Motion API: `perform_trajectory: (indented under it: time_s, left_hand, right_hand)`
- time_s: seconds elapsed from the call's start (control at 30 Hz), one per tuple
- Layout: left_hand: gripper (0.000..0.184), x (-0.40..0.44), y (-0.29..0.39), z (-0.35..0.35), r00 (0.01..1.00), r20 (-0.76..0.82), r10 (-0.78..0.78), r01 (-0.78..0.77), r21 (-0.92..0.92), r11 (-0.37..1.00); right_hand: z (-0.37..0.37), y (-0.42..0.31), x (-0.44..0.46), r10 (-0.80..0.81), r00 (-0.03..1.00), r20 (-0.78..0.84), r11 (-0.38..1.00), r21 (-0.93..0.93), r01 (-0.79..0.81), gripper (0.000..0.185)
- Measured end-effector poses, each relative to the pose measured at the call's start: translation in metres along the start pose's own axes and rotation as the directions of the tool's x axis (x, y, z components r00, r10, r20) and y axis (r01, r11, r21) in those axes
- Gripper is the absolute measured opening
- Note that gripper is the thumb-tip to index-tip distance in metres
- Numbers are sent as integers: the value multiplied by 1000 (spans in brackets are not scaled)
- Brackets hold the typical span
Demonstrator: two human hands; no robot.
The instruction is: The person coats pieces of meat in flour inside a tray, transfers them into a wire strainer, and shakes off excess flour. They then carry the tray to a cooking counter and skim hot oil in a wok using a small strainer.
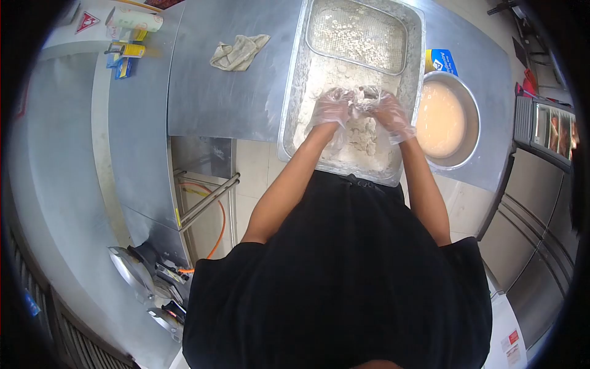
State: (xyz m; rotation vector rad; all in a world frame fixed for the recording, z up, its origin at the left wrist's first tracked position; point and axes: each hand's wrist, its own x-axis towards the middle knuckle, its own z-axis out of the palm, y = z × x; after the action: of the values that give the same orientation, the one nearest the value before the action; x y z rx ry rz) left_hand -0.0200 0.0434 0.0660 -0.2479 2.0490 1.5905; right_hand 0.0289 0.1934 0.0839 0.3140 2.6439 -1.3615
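Note:
Both of my hands wear clear plastic gloves over a large metal tray [289, 117] of white flour. My left hand [334, 106] and my right hand [388, 112] meet near the tray's middle, fingers curled round a flour-coated piece [367, 100] between them. More floury lumps [362, 136] lie just below my hands. A wire mesh basket [356, 34] with crumbs in it rests at the tray's far end.
Right of the tray stands a metal bowl [472, 117] of pale orange liquid [440, 120], with a blue and yellow box [440, 61] behind it. A crumpled cloth [238, 52] lies on the metal table [215, 101]. Bottles and packets are at far left.

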Motion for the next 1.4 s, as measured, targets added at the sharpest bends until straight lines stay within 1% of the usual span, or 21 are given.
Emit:
perform_trajectory:
  time_s: [0.07,0.1,0.17,0.2,0.27,0.33,0.5,0.6,0.7,0.73,0.83,0.87,0.9,0.97,1.0,1.03,1.1,1.13,1.23,1.27,1.4]
  left_hand:
    - [24,18,-38,1,970,-135,202,-169,225,960]
    - [31,15,-27,-5,992,-96,84,-75,93,993]
    - [44,4,5,-24,990,35,-135,138,-158,978]
    - [41,6,3,-27,994,46,-102,107,-109,988]
    - [37,18,-21,-16,997,59,54,-53,-26,998]
    - [30,-1,0,-11,992,27,126,-129,164,978]
    - [29,27,-24,-15,991,-79,110,-105,61,993]
    - [26,38,-20,-32,952,-181,247,-222,147,964]
    - [27,35,-9,-38,973,153,173,-225,468,855]
    - [27,36,-23,-34,838,439,325,-545,684,485]
    - [27,15,-31,-29,560,679,475,-817,547,182]
    - [25,8,-8,-28,773,561,297,-629,620,469]
    - [25,6,22,-28,887,441,133,-427,679,597]
    - [28,9,53,-27,950,186,-251,50,703,710]
    - [28,37,11,-24,961,122,250,-259,719,645]
    - [29,55,-2,-22,939,156,306,-311,761,569]
    - [32,72,-10,-19,889,217,403,-389,823,414]
    - [33,72,-13,-14,884,241,400,-370,884,286]
    - [32,74,-29,-11,890,427,162,-455,860,233]
    - [31,70,-38,-11,876,462,139,-481,857,185]
    - [42,53,-48,-14,874,451,-179,-384,869,313]
  right_hand:
    - [0,2,0,178,975,132,984,-5,-179,29]
    - [-1,3,1,263,945,193,964,-16,-265,29]
    - [13,24,-4,170,980,105,923,330,-195,25]
    - [22,34,-9,136,989,50,861,488,-143,23]
    - [45,37,0,14,987,-161,935,352,44,18]
    - [47,34,1,-4,982,-189,954,294,61,16]
    - [33,44,-5,70,998,-2,977,200,-68,19]
    - [30,80,-15,-3,983,-182,1000,29,8,19]
    - [18,90,-18,-225,973,-58,961,-179,212,19]
    - [7,70,-16,-84,991,105,970,-218,105,22]
    - [-3,91,-5,-140,982,123,971,-177,160,23]
    - [0,96,6,-93,990,103,957,-265,118,24]
    - [4,101,22,-46,996,75,934,-351,69,25]
    - [20,105,43,-29,999,-41,914,-407,10,26]
    - [35,100,53,-60,990,-126,925,-381,7,26]
    - [46,96,60,-90,972,-215,934,-357,7,26]
    - [64,87,68,-154,983,-100,850,-520,81,26]
    - [71,84,68,-176,984,-30,799,-588,125,26]
    - [57,73,53,-197,972,127,694,-683,230,26]
    - [65,100,57,-40,982,187,787,-600,146,25]
    - [52,84,20,75,911,406,707,-666,239,24]
